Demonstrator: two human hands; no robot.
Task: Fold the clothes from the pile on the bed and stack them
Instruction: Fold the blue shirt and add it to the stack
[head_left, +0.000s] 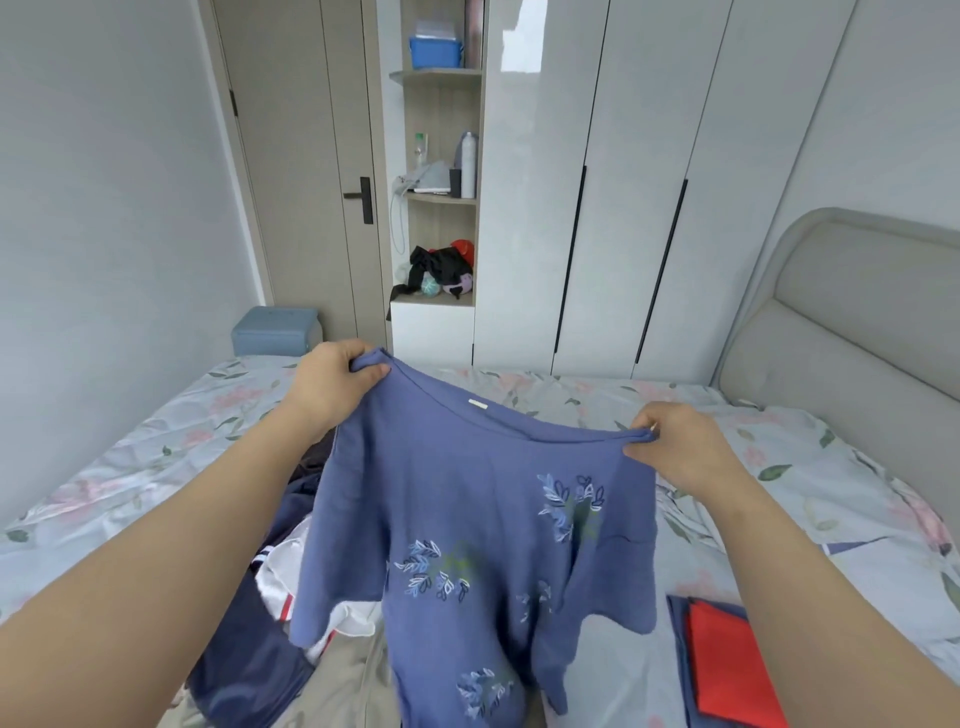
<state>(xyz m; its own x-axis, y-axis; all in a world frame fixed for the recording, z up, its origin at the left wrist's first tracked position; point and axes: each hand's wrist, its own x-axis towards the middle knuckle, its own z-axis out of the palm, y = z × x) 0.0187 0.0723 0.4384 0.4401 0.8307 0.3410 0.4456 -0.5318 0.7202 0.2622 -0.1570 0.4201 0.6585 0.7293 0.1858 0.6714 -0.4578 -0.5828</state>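
The blue shirt (467, 519) hangs in the middle of the frame, lifted above the bed (779, 467), its embroidered leaves showing. The left hand (332, 387) pinches one shoulder at the neckline, left of centre. The right hand (680, 449) pinches the other shoulder a little lower, so the collar slants down to the right. To my eye the step in hand is spreading the shirt out before folding. It would go best with both shoulders brought level and drawn gently apart so the cloth falls flat. Then it can be laid on the bed, apart from the pile (270, 613) at lower left and the folded stack (727, 665) at lower right, with the sleeves smoothed outward. The knit looks soft and likely to sag if held slack.
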